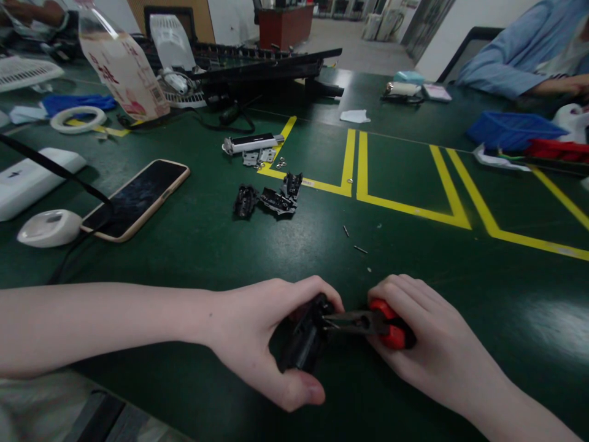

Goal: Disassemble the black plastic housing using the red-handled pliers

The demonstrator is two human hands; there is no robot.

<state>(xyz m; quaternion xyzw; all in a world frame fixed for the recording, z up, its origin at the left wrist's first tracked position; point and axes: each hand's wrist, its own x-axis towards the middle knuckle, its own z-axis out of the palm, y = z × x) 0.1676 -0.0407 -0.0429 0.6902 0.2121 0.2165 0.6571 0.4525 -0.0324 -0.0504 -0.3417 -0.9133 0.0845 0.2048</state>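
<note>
My left hand (271,337) is closed around a black plastic part (301,341), thumb below it and fingers over the top. In my right hand (423,344) is a pair of pliers (359,322) with red handles, its narrow jaws meeting the upper right side of the black part. What the jaw tips grip is too small to make out. Two thin metal pins (360,249) lie beyond my hands. Farther off sit several broken black plastic pieces (277,201), beside small metal rings (280,162) and a white-and-black elongated piece (253,143).
To the left lie a phone (138,199), a white mouse-shaped object (50,228) and a tape roll (78,119). A bottle (122,67) stands behind them. Yellow tape (414,212) marks the green table. At the right are a blue tray (515,130) and another person's sleeve (506,55).
</note>
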